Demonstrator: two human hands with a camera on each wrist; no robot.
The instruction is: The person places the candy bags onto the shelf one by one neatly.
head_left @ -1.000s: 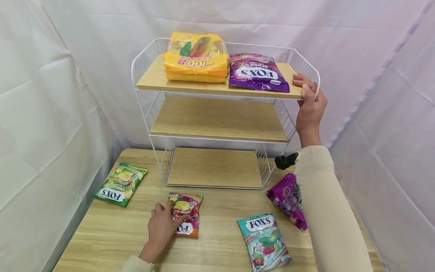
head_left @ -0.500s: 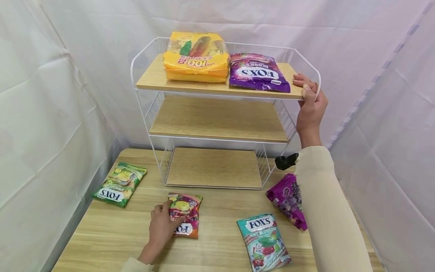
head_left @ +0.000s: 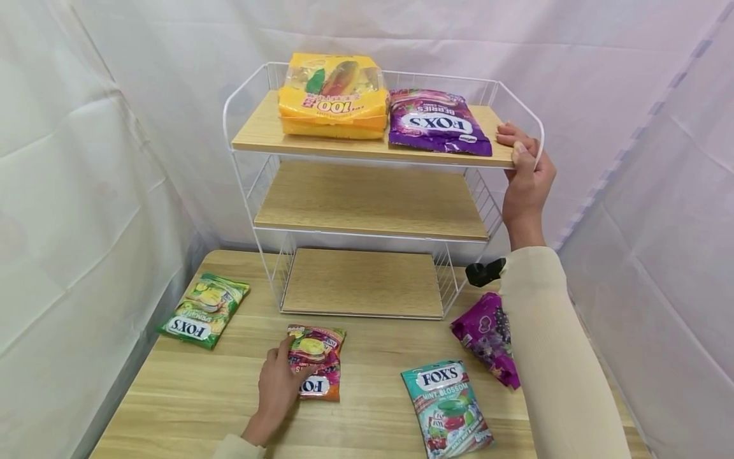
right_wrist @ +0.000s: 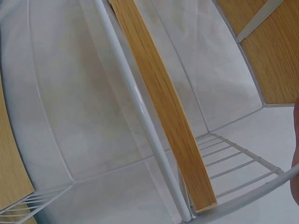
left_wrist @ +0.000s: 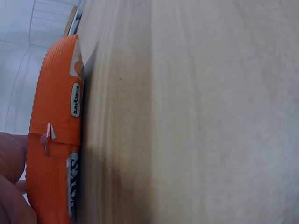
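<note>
Wooden tabletop (head_left: pixel 367 414) — hands (head_left: pixel 278 386) (head_left: pixel 527 178) touch candy bag (head_left: pixel 327 363) and rack (head_left: pixel 373 197).

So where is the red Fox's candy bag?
In the head view, the red bag lies left of centre on the table, in front of the white rack, partly under the left hand, right of the green Fox's bag.

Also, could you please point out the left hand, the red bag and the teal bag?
Left hand (head_left: pixel 278 386): head view, on its back.
Red bag (head_left: pixel 328 358): head view, on its printed front.
Teal bag (head_left: pixel 449 407): head view, mid-front.
</note>
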